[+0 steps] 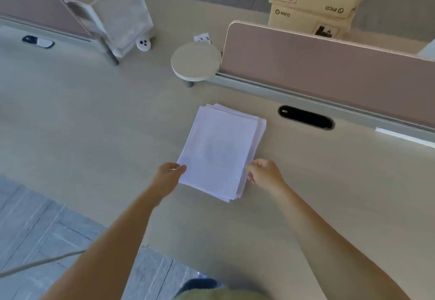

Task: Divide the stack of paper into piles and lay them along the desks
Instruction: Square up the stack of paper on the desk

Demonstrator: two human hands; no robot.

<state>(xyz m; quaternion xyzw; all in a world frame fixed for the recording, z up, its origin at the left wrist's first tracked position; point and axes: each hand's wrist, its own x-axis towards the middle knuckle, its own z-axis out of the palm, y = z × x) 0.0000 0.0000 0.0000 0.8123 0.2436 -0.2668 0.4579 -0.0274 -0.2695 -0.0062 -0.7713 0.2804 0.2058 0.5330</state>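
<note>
the stack of paper (221,151) lies on the surface (329,182), near the pink divider (329,68). the left hand (168,173) pinches its near left corner, the right hand (264,172) grips its right edge.

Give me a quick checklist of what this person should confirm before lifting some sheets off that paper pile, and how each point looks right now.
1. Stack of paper lies flat on the desk: ok.
2. Left hand is at the near left corner of the stack: ok.
3. Right hand is at the near right edge, fingers curled against the sheets: ok.
4. Sheets are squared up: not ok, the edges on the right side are fanned out.
5. A portion is already separated from the rest: cannot tell, no gap shows.
6. Bare desk to the left for laying a pile: ok.
</note>
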